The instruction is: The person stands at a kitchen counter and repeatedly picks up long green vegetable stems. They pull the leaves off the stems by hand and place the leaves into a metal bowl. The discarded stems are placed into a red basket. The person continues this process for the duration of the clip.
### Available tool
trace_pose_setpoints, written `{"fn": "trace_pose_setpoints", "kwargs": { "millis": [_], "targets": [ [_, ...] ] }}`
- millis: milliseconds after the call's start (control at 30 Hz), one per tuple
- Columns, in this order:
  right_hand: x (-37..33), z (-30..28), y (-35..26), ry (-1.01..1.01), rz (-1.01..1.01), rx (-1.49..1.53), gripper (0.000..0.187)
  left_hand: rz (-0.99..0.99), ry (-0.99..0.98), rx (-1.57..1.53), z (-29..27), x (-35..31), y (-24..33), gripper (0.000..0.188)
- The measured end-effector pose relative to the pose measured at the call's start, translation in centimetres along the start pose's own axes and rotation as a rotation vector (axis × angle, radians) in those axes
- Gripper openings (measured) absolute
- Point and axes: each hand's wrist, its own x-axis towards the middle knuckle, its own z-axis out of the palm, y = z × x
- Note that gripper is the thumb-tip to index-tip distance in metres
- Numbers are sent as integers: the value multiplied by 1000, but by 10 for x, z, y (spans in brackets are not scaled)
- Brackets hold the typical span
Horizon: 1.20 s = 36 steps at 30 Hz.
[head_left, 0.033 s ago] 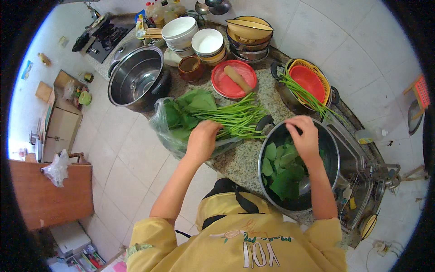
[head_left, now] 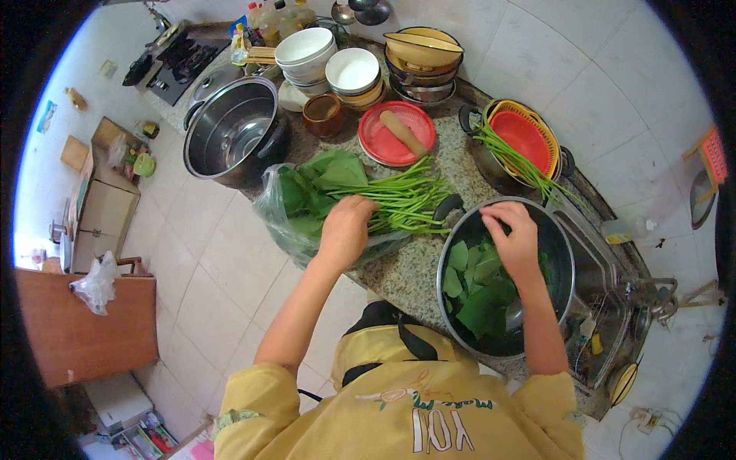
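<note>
My left hand (head_left: 346, 228) rests on a bunch of leafy greens, its fingers curled in at the long green stems (head_left: 406, 198). The broad leaves (head_left: 326, 180) of that bunch lie to the left, in a clear plastic bag (head_left: 287, 238) on the counter. Over the rim of a large dark pot (head_left: 563, 307) hangs my right hand (head_left: 515, 236), thumb and fingertips brought together. Whether anything tiny is between them I cannot make out. Several torn green leaves (head_left: 484, 303) lie inside the pot below it.
A big empty pot (head_left: 230, 142) stands at the back left. Near it are stacked bowls (head_left: 305, 50), a brown jar (head_left: 323, 115) and a red strainer (head_left: 376, 134) bearing a wooden pestle. Loose stems (head_left: 517, 157) lie across a red basket (head_left: 521, 138). A sink (head_left: 606, 307) is at right.
My left hand has shifted slightly, up and to the right over the stems. My right hand has dipped a little above the pot.
</note>
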Motion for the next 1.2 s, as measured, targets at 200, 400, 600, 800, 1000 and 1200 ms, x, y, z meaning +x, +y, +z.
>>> {"fn": "trace_pose_setpoints", "kwargs": {
  "millis": [200,400,600,800,1000,1200],
  "targets": [
    [-34,-20,-22,17,78,46,11,-88,-144,322,17,13,-21,17],
    [-60,-40,-24,64,252,102,11,-12,215,-21,-21,25,-6,13],
    [-65,-33,-53,-7,406,559,17,237,208,-210,-38,29,94,20],
    [-62,-46,-66,262,263,570,15,412,52,-401,10,-1,167,29],
    [-87,-85,-35,378,365,668,16,391,-97,-583,8,-8,148,30],
    [-97,-106,-30,527,422,939,17,28,-510,-1159,6,-17,115,56]
  ]
}}
